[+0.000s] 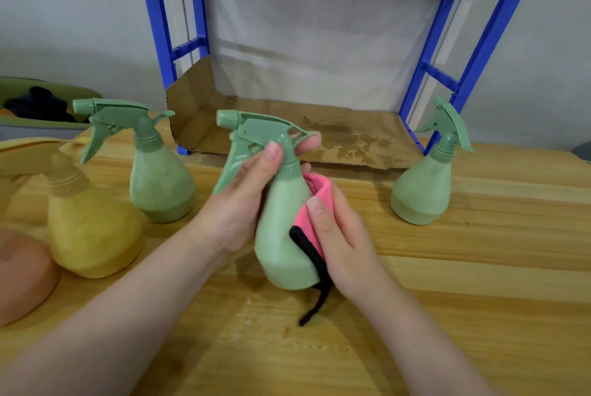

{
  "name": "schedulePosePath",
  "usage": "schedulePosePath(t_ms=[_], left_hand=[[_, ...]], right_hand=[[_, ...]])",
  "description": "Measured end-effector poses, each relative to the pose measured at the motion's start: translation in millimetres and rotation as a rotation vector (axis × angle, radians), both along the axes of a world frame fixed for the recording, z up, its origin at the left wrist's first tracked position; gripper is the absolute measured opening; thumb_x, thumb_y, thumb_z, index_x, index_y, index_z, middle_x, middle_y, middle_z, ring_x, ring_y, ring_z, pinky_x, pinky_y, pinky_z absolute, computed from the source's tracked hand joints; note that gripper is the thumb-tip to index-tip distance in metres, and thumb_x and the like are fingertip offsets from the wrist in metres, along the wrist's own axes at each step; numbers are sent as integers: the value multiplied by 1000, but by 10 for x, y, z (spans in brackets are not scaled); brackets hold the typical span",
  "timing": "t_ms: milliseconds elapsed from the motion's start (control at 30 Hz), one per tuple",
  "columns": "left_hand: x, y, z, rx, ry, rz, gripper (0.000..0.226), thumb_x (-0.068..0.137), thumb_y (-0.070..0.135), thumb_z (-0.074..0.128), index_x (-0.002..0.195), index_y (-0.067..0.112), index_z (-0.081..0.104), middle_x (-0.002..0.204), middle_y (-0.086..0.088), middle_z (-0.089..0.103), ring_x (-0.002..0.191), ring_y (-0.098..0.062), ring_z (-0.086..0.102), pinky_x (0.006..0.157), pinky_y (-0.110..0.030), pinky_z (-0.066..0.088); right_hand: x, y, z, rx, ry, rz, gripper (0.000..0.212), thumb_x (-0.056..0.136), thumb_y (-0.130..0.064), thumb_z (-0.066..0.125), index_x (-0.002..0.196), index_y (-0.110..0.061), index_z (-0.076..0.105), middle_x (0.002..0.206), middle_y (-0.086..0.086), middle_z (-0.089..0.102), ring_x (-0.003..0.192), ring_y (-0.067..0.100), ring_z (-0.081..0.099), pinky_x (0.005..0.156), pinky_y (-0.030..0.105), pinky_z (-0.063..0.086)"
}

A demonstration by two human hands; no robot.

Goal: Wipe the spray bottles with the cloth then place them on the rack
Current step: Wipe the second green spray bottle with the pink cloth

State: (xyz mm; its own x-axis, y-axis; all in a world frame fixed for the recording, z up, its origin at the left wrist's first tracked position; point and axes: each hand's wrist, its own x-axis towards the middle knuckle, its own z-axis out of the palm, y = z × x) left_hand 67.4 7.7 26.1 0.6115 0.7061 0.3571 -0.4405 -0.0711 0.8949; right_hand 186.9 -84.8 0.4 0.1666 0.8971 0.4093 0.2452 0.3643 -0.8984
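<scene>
The left hand (246,194) grips the neck of the middle green bottle (284,235), tilted with its base near. The right hand (335,235) presses the pink cloth (315,207) against its right side. The blue rack (473,75) stands far, behind it.

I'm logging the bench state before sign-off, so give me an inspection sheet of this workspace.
Surface: wooden table, bare grain in front.
Job's things: green bottle held tilted; pink cloth against its side; two more green bottles upright; blue rack behind, cardboard on its lower level.
Clutter: yellow bottle, orange object at left edge.
Grippers: left hand grips the bottle neck; right hand presses the cloth.
Cables: nothing seen.
Surroundings: pale wall.
</scene>
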Motion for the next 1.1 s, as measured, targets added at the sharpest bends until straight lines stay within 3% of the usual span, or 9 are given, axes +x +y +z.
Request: schedulePosePath(t_ms=[100,233,367,533,633,733,900,1100], left_hand=[[3,-71,3,80,92,-59,55,87,49,52,127,13,60,124,5,68,115,-11,62,93,-25,50],[23,-120,22,178,210,-91,52,92,45,49,130,12,60,130,1,65,126,-17,58,100,-29,47],[19,-143,35,121,258,-72,47,89,49,52,127,23,65,125,6,68,119,-11,62,95,-24,49],[53,-165,14,-11,151,19,29,84,41,62,104,25,75,111,-1,74,106,-16,69,91,-29,55],[89,-196,30,-54,147,26,29,85,37,56,105,22,70,108,5,75,106,-10,69,91,-23,54],[159,-264,15,-55,111,41,38,90,36,49,116,15,67,117,-1,72,113,-14,66,98,-26,51],[162,-229,-46,-162,77,72,43,91,41,48,111,9,70,110,-8,74,105,-18,69,91,-28,54],[130,-95,39,-276,-87,189,40,91,49,44,98,27,77,109,-2,74,102,-16,69,95,-41,53]], right_hand=[[3,-13,1,1,-57,9,39,94,-47,49,132,-38,48,122,-16,64,116,7,61,97,33,51],[-3,-4,9,15,-75,-15,41,92,-44,53,132,-34,46,124,-26,62,120,0,58,97,21,46],[-27,4,-15,33,-43,-82,42,93,-43,54,129,-22,53,117,-15,68,111,5,64,92,27,52],[-62,-17,16,76,-98,-248,31,93,-46,52,114,-23,56,103,-18,66,96,2,65,79,14,48],[-19,-18,38,118,-184,-420,35,92,-51,50,112,-22,54,100,-15,65,93,5,64,77,23,51],[-8,-22,22,133,-303,-512,40,93,-51,50,116,-18,53,105,-10,63,96,7,62,79,29,52],[-40,-2,-24,77,-312,-472,45,91,-54,52,123,-23,49,110,-13,60,100,2,59,81,19,48],[-27,37,-98,-6,-294,-378,60,89,-63,48,138,-28,43,127,-13,55,115,1,54,92,22,47]])
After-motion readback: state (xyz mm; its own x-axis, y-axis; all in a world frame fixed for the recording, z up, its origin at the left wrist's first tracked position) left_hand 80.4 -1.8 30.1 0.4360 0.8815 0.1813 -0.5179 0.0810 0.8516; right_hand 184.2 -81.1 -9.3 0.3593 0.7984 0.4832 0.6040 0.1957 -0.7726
